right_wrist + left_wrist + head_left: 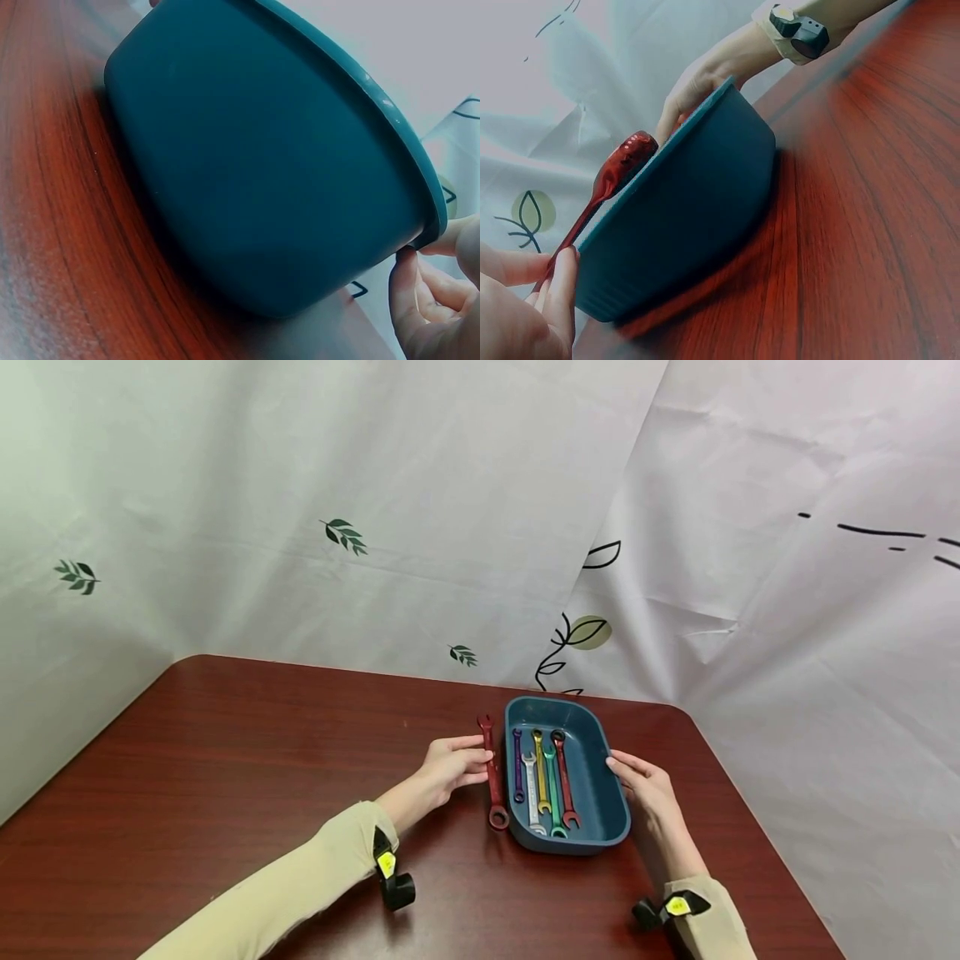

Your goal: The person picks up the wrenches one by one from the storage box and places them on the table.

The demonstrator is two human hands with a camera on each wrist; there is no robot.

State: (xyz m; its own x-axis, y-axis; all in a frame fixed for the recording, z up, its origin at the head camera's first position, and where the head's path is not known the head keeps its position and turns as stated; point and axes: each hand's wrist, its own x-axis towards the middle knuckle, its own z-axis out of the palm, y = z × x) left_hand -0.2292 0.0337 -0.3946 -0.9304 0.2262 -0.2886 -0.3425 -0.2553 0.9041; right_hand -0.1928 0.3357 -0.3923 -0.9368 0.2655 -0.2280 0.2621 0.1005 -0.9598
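A dark red combination wrench (494, 789) is pinched between the thumb and fingers of my left hand (450, 767), just outside the left rim of a blue plastic bin (600, 802). The wrench's ring end points toward me. At the bin's right side, my right hand (651, 789) pinches the rim, as the right wrist view shows with the thumb (405, 285) under the lip. Inside the bin lie a purple wrench (517, 768), a silver wrench (532, 789), a yellow wrench (540, 768), a green wrench (553, 789) and a red wrench (564, 777), roughly side by side.
The bin stands on a reddish-brown wooden table (262, 760), toward its back right. A pale curtain (412, 485) with leaf prints hangs behind the table's back edge and along its right side.
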